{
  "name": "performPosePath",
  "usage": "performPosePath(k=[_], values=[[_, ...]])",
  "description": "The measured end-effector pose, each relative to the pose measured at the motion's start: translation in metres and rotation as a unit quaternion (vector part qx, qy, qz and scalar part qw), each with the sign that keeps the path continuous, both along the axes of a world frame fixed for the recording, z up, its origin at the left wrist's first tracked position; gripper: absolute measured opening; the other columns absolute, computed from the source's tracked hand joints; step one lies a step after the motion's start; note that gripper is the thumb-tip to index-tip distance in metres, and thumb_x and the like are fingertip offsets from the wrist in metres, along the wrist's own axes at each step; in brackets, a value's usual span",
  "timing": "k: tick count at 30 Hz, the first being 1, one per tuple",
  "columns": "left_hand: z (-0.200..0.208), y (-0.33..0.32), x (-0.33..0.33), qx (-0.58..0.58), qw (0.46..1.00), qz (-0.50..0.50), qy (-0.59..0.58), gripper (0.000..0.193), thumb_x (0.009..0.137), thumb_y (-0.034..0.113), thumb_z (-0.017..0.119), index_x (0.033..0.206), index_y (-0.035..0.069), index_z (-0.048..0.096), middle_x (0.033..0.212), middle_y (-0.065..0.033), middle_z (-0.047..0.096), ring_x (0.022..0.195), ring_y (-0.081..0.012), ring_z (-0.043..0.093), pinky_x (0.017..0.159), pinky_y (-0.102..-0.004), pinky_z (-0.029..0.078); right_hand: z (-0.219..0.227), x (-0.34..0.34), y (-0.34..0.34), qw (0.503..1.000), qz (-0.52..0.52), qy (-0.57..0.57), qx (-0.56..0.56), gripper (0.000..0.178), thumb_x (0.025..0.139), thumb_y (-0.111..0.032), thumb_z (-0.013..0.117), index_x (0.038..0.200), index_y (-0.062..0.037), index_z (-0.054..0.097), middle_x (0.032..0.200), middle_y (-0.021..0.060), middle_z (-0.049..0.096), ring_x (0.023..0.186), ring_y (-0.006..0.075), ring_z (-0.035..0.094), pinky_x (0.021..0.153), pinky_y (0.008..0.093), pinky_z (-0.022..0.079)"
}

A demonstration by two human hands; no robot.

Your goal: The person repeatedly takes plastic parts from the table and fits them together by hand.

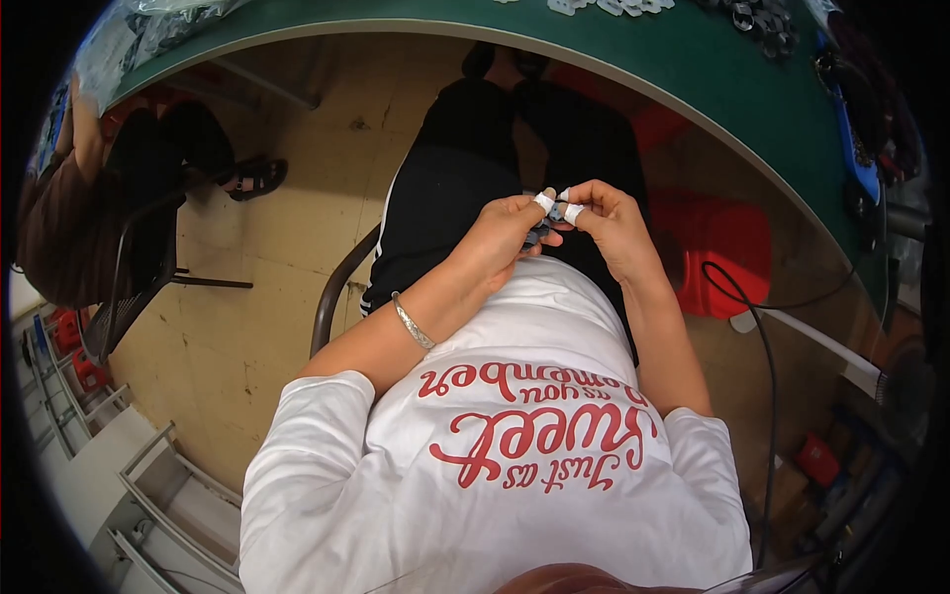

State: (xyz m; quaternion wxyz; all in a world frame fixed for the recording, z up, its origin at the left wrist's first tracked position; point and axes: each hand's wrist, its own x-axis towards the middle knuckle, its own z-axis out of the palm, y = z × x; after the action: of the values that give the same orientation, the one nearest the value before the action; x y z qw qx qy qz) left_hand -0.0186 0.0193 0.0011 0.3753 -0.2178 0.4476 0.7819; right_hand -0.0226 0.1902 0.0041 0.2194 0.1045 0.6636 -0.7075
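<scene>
"What is held?"

"Small grey-blue parts [537, 236] are held over the lap, close to the white shirt [534, 327]; how many cannot be told."

"By which hand?"

"They are gripped by the left hand [500, 233], its fingers curled nearly closed. The right hand [616, 228] is bent inward against them, thumb and forefinger set close together; whether any part is pinched there cannot be told. White tape is seen on 3 fingertips, thumbs included."

"And around them?"

"A green table [717, 94] is seen ahead, with pale pieces [614, 6] and dark pieces [764, 25] laid on it. A co-worker [64, 238] is seated at left."
</scene>
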Motion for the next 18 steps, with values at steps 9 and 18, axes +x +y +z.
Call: performPosePath(k=[9, 18], values=[[-0.007, -0.006, 0.001, 0.038, 0.998, -0.009, -0.052, 0.024, 0.097, 0.026, 0.054, 0.099, 0.003, 0.061, 0.086, -0.0091, 0.066, 0.067, -0.0089, 0.059, 0.051, -0.0184, 0.043, 0.008, 0.003, 0.010, 0.994, 0.039, -0.082, -0.061, 0.018, 0.085, -0.012, 0.068, 0.098, -0.0006, 0.065, 0.090, 0.0050, 0.066, 0.082, 0.0108, 0.061, 0.076, 0.0230, 0.048], [-0.004, -0.004, 0.004, -0.002, 0.999, -0.037, 0.010, 0.022, 0.096, 0.023, 0.055, 0.089, 0.003, 0.058, 0.084, -0.0098, 0.065, 0.066, -0.0100, 0.059, 0.050, -0.0190, 0.044, -0.001, 0.023, -0.008, 0.968, 0.036, 0.171, 0.178, 0.012, 0.084, -0.001, 0.062, 0.096, 0.0018, 0.063, 0.083, 0.0053, 0.064, 0.074, 0.0100, 0.060, 0.066, 0.0222, 0.047]])
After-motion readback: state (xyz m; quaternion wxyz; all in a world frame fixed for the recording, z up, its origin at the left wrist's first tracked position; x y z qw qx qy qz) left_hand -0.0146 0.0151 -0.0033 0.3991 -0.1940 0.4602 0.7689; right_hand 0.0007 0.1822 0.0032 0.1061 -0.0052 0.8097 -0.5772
